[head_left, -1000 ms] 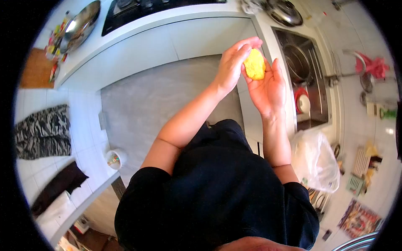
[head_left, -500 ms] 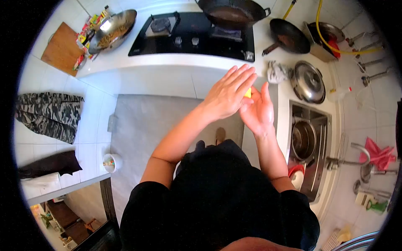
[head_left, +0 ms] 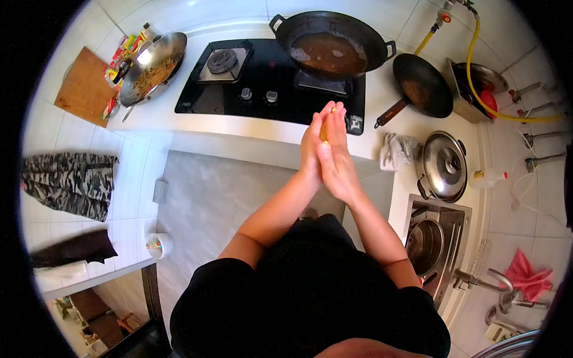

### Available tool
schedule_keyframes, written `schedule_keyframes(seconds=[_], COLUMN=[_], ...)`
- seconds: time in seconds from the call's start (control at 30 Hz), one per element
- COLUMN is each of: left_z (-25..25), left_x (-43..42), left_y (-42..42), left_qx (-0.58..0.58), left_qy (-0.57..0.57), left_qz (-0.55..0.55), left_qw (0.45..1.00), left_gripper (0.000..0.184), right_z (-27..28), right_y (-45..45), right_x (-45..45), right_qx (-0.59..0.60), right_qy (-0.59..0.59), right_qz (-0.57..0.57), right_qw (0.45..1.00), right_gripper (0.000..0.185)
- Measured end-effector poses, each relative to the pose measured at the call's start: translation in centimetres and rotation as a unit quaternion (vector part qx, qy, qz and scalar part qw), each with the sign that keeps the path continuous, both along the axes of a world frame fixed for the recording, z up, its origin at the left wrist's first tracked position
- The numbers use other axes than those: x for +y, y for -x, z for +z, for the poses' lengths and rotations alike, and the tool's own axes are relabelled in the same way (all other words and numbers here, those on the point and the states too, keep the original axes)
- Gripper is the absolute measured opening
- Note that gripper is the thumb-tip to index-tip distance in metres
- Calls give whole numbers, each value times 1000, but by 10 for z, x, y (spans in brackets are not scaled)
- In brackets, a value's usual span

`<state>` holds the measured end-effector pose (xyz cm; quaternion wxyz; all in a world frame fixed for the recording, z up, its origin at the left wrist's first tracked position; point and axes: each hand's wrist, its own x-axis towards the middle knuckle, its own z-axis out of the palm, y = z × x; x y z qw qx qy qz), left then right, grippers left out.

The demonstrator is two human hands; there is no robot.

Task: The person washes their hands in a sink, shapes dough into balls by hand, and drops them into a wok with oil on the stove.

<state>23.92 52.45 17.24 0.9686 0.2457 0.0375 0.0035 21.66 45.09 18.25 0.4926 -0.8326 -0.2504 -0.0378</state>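
Observation:
My left hand [head_left: 310, 149] and my right hand [head_left: 340, 164] are pressed palm to palm, fingers pointing away from me. Between them is a small yellow piece [head_left: 324, 132], soft-looking, mostly hidden by the palms; its exact kind cannot be made out. A bit of yellow also shows near the fingertips. The hands are held in the air just in front of the counter edge. Beyond them stands a large black wok [head_left: 382, 45] with brown liquid in it, on the gas stove [head_left: 221, 98].
A steel wok [head_left: 173, 48] with brown food stands at the left beside a wooden cutting board [head_left: 83, 86]. On the right are a frying pan [head_left: 424, 83], a cloth [head_left: 397, 152], a lidded steel pot [head_left: 443, 167] and a sink [head_left: 459, 218] holding a pot [head_left: 425, 241].
My palms have come together over the yellow piece, from being apart at an angle. Both hands have moved left in the view, which has tilted up toward the stove.

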Motion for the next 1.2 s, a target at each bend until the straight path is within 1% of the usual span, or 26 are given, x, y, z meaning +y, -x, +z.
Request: schedule_keyframes(seconds=[0.1,0.13,0.17,0.2,0.23,0.27,0.3,0.37,0.4,0.43,0.5,0.57,0.63,0.7,0.8,0.9,0.93,1.03,1.07,1.17,1.2], left_z=[-29,-10,-4,0,3,7,11,36,6,9,15,18,2,-16,-45,-70,-74,-81,-83,-85,-85], left_x=[9,14,15,14,16,18,24,43,59,76,116,149,176,195,215,228,232,240,242,247,248], left_y=[-33,-31,-37,-46,-57,-68,-75,-83,-100,-106,-109,-110,-109,-107,-99,-91,-90,-87,-87,-91,-92], left_qx=[-56,-41,-22,-4,-11,-17,-38,-71,-129,-126,-126,-84,-47,-7,37,82,98,122,126,129,130], left_qy=[-153,-240,-225,-210,-195,-181,-175,-173,-153,-143,-174,-231,-246,-246,-245,-246,-249,-267,-274,-284,-291], left_qz=[31,35,22,10,2,-6,-7,-6,44,81,118,149,160,151,137,124,119,100,93,85,83], left_qw=[986,969,974,978,981,983,984,982,979,978,970,958,955,957,959,958,956,951,949,946,944], left_gripper=[61,70,71,71,71,71,69,65,59,54,54,54,56,57,57,54,54,54,54,55,54], right_z=[-9,-7,-9,-12,-11,-2,-2,10,12,23,43,56,54,51,34,18,8,-12,-27,-42,-45], right_y=[-26,-34,-42,-52,-61,-69,-81,-103,-118,-133,-170,-215,-265,-302,-350,-376,-384,-396,-403,-406,-406], right_x=[12,16,20,24,29,31,28,26,23,23,28,40,53,66,89,113,122,144,147,156,159], right_qx=[11,10,83,153,216,276,316,332,324,325,291,259,253,231,231,134,-27,67,76,48,31], right_qy=[-35,-95,-208,-318,-423,-521,-610,-634,-616,-586,-495,-394,-274,-129,55,246,372,440,443,441,457], right_qz=[14,13,-1,-16,-29,-63,-49,-81,-79,-92,-107,-104,-86,-95,-135,-122,-60,-64,-82,-129,-123], right_qw=[999,995,975,936,880,805,725,694,713,737,812,876,924,960,962,952,926,893,890,887,880], right_gripper=[74,74,73,71,70,64,48,34,27,27,29,34,36,34,31,29,29,27,24,25,25])
